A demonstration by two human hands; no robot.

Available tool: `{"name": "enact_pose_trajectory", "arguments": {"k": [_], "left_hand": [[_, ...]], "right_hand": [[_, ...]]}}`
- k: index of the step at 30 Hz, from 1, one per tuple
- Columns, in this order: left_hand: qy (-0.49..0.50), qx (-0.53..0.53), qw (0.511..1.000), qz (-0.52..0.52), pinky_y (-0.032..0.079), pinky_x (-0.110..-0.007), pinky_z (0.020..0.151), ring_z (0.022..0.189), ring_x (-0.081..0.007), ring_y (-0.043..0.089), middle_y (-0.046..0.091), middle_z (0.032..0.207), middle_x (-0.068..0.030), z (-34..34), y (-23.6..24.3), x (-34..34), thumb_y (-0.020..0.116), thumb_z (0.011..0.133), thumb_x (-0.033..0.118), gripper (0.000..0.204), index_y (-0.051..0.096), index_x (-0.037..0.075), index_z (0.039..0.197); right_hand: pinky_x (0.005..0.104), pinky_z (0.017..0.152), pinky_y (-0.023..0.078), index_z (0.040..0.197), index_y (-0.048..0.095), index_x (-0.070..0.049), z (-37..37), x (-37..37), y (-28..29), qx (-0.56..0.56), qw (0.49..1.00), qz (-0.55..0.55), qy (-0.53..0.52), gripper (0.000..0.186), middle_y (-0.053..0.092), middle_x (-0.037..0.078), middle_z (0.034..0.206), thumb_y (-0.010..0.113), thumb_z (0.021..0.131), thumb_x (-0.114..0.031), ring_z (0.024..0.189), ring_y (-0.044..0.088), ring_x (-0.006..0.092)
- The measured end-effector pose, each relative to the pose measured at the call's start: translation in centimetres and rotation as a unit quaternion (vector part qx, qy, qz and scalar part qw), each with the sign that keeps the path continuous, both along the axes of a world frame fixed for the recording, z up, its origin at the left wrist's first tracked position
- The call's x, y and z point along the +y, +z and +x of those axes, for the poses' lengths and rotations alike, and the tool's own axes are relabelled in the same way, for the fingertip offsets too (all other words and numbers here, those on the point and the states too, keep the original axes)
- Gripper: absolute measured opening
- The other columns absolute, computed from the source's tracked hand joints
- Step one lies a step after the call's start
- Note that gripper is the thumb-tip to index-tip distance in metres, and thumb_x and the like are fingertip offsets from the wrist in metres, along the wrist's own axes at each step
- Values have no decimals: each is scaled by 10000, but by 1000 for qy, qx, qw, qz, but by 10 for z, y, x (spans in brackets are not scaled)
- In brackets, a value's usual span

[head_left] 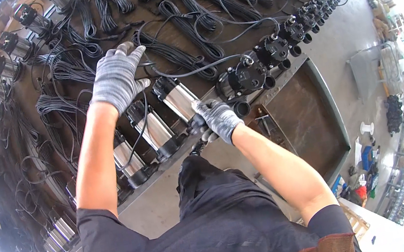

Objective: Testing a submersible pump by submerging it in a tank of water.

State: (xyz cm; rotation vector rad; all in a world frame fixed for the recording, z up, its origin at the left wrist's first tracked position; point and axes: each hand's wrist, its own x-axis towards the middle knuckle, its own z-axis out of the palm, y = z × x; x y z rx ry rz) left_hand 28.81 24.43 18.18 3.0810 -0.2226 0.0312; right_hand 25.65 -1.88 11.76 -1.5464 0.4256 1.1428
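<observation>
A grey knit glove covers my left hand [119, 78], raised over the black top end of a silver pump. Its fingers and thumb are spread, and nothing shows between them. A thin black cable [146, 111] hangs down beside its thumb. My right hand [218, 118], gloved alike, is closed at the lower end of a silver cylindrical pump [177, 98] with a black top, which leans at the bench's near edge. Its fingertips are partly hidden. Just left stand another silver pump [152, 130] and a further pump [127, 158] with black ends.
Coiled black cables [176, 57] cover the brown bench. A row of black-topped pumps [245, 78] runs off to the far right, and more pumps [15, 45] line the left side. Beside my right arm is a brown metal tray [308, 112] with a raised rim.
</observation>
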Motion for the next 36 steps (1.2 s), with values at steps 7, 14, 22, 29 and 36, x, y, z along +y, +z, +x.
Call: {"name": "enact_pose_trajectory", "arguments": {"k": [7, 14, 22, 29, 36], "left_hand": [[-79, 78, 973, -203, 511, -418, 931, 1018, -319, 657, 673, 1072, -197, -45, 0, -114, 709, 870, 265, 302, 692, 51, 1083], [-15, 31, 575, -818, 495, -298, 916, 1032, -150, 599, 661, 1061, -42, 21, -78, -229, 506, 1056, 153, 221, 604, 10, 1192], [-126, 72, 700, -699, 453, -262, 677, 745, -98, 550, 621, 795, 8, 2, -60, -277, 516, 1056, 222, 274, 613, 38, 878], [-215, 6, 732, -647, 428, -470, 584, 619, -381, 570, 542, 636, -195, -84, 37, -335, 527, 1018, 235, 364, 564, 41, 713], [-344, 147, 730, -572, 443, -429, 639, 627, -341, 562, 566, 682, -166, -151, 38, -414, 580, 979, 220, 283, 607, 29, 771]], "right_hand": [[314, 462, 549, 1560, 238, -165, -44, -43, -14, 4, 988, 111, -106, 728, 657, 110, 943, 590, 995, -461, 563, 651, 203], [305, 485, 547, 1483, 371, -134, -107, -155, -45, -27, 983, 21, -183, 584, 666, 150, 967, 586, 1012, -404, 591, 669, 214], [347, 521, 588, 1356, 482, -107, -187, -240, -71, -13, 940, 29, -340, 477, 683, 178, 962, 592, 1004, -411, 631, 692, 258], [370, 748, 601, 1459, 427, -140, -205, -242, -71, -128, 896, 143, -399, 539, 601, 87, 1261, 637, 992, -310, 996, 663, 225], [356, 939, 534, 1447, 441, -136, -247, -290, -98, -385, 750, 112, -526, 416, 571, 91, 1305, 512, 1049, -231, 1110, 613, 216]]}}
